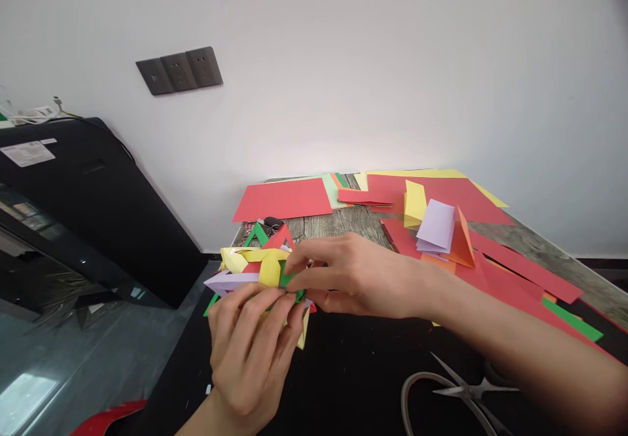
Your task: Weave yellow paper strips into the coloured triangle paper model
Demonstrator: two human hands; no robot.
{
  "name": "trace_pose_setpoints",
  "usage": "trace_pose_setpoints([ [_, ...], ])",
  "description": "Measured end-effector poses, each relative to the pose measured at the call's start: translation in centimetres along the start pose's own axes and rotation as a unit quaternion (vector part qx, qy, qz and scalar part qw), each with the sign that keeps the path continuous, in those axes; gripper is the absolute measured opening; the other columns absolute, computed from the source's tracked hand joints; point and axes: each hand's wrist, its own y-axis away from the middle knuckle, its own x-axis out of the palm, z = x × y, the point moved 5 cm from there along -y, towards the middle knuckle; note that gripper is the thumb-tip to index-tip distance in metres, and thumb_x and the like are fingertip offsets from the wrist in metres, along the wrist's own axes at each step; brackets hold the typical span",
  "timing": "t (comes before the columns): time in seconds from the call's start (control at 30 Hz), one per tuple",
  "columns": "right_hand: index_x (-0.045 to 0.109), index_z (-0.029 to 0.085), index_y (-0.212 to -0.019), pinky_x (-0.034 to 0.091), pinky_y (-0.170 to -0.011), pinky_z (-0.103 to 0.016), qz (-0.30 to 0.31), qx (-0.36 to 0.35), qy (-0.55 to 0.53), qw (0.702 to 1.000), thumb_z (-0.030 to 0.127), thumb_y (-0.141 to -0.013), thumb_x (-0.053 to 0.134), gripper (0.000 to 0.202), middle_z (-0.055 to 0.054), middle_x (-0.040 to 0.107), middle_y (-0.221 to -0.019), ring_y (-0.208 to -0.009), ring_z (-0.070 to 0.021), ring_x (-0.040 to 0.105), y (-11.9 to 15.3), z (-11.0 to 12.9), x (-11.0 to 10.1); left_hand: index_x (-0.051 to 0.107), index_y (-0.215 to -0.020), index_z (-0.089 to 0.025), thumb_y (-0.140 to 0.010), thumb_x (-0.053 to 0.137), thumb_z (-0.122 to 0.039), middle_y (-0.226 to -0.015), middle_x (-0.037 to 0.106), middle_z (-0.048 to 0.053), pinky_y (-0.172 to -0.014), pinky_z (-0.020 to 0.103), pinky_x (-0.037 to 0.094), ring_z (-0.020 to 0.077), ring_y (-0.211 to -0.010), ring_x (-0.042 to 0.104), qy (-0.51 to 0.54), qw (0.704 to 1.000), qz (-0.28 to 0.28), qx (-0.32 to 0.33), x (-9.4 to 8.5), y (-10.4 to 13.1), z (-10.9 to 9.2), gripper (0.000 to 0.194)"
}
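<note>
Wall (pixel 367 83): white, dark socket panel (pixel 180 70) on it, upper L of your view.
Tabletop (pixel 314 228): wood-grain at far edge; black mat (pixel 353 370) covers near part.
Paper model (pixel 269 270): at L end of table, between your hands, near mat's L edge.
Axis: no clear long axis overall, partly hidden by your fingers; lilac spike (pixel 230 282) runs approx L-R, tip to L.
Tips: green + red ones point away from you, twd wall; pale yellow one points twd you.
Look: multi-colour, folded strips layered/interlocked, angular; yellow, lilac, green, red visible, crisp creases.
L hand (pixel 252 351): clamped on model's near side, fingers curled over, thumb hidden.
R hand (pixel 350 276): pinching model's green part, R side, thumb + fingers.
Hands: close tog., fingertips nearly meeting at green part; can't tell if they touch.
Stock: red sheet (pixel 284 201) behind model; folded lilac paper (pixel 436 225) + orange piece (pixel 461 240) standing, beyond your R forearm.
Scissors (pixel 473 391): on mat, blades apart, by grey ring (pixel 406 400), near R.
</note>
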Motion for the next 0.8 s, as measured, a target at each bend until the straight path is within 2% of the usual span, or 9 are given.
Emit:
trace_pose_setpoints([
  [0.27,0.07,0.011,-0.101,0.049,-0.062,-0.029,0.0,0.018,0.004,1.0,0.015,-0.09,0.054,0.02,-0.011,0.067,-0.105,-0.072,-0.0156,0.062,-0.11,0.17,-0.04,0.069,-0.087,-0.007,-0.073,0.074,0.002,-0.08,0.071,0.011,-0.071,0.042,0.047,0.0273,-0.083,0.063,0.011,1.0,0.007,-0.006,0.1,0.15,0.21,0.018],
  [0.43,0.07,0.008,-0.098,0.048,-0.058,-0.029,-0.008,0.022,0.022,0.999,0.011,-0.088,0.053,0.02,-0.011,0.067,-0.104,-0.064,-0.0139,0.058,-0.07,0.47,0.05,0.069,-0.086,-0.008,-0.073,0.074,0.002,-0.079,0.071,0.011,-0.072,0.042,0.047,0.0279,-0.083,0.064,0.01,1.0,0.005,0.001,0.0,-0.05,0.08,0.017],
  [0.8,0.071,0.006,-0.098,0.049,-0.062,-0.029,-0.022,0.032,-0.008,0.999,0.007,-0.085,0.058,0.018,-0.012,0.067,-0.105,-0.072,-0.0159,0.062,-0.07,0.57,-0.02,0.069,-0.086,-0.006,-0.074,0.074,0.001,-0.081,0.071,0.012,-0.072,0.043,0.047,0.0274,-0.084,0.064,0.015,1.0,0.01,-0.003,0.11,0.11,0.16,0.016],
])
